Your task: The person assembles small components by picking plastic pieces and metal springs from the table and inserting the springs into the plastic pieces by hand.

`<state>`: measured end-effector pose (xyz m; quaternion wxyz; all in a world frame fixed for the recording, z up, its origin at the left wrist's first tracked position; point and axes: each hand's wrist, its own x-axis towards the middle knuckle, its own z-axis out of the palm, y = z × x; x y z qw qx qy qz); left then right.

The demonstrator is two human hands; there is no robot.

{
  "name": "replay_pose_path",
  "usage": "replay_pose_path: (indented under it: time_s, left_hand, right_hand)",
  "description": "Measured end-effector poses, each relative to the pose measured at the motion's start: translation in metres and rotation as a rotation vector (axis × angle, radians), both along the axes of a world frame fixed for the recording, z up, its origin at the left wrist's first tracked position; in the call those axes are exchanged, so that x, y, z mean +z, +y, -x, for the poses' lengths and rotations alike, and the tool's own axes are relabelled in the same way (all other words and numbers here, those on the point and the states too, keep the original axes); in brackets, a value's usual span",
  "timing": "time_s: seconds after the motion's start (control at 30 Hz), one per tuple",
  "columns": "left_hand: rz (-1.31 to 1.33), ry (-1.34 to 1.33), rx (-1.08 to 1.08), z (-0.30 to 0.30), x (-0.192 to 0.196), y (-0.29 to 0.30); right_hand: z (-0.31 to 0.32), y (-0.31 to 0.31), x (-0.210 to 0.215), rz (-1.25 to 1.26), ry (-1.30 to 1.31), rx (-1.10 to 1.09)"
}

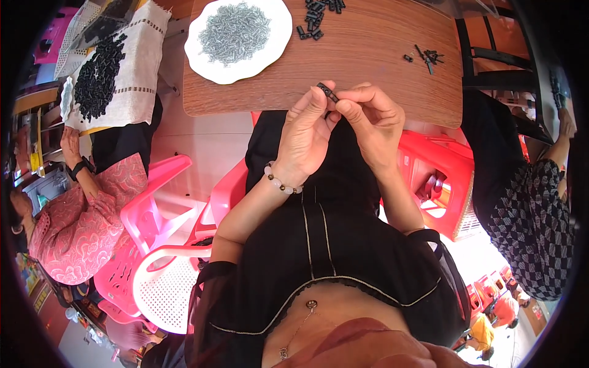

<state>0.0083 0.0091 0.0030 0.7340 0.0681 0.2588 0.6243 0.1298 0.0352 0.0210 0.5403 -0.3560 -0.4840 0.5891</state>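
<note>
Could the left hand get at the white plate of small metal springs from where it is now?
Probably yes: the white plate lies uncovered on the wooden table, up-left of the left hand, though both hands pinch a small black part.

Both hands meet at the counter [368, 73] edge: left hand [305, 138] and right hand [372, 122] pinch a small black part [327, 92] between fingers. White plate [202, 58] of small grey pieces sits on counter, well apart.

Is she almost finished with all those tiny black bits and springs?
Not nearly, it seems. A few small black pieces lie apart on the wooden table; they might be finished ones, but I can't tell. Right now the left hand and right hand pinch one black part together. Left over: a white plate heaped with metal springs, and a pile of black parts.
</note>
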Motion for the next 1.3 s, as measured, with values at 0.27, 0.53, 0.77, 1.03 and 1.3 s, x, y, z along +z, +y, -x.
replay_pose_path:
  time_s: [0.27, 0.53, 0.77, 1.03, 1.3]
  left_hand:
    - [-0.026, 0.052, 0.074, -0.004, 0.003, -0.005]
    - [-0.124, 0.165, 0.086, -0.006, 0.001, -0.011]
    - [-0.104, 0.052, 0.009, -0.007, 0.005, -0.017]
    - [-0.115, 0.052, 0.000, -0.010, 0.000, -0.022]
    - [-0.058, 0.057, 0.042, -0.020, 0.005, -0.024]
  right_hand:
    - [0.002, -0.005, -0.001, -0.162, -0.121, -0.068]
    - [-0.001, -0.010, -0.003, -0.207, -0.185, -0.031]
    - [-0.006, -0.002, 0.013, -0.360, -0.489, -0.094]
    - [-0.013, 0.012, 0.007, -0.491, -0.448, 0.236]
    - [-0.006, 0.003, 0.003, -0.465, -0.379, 0.110]
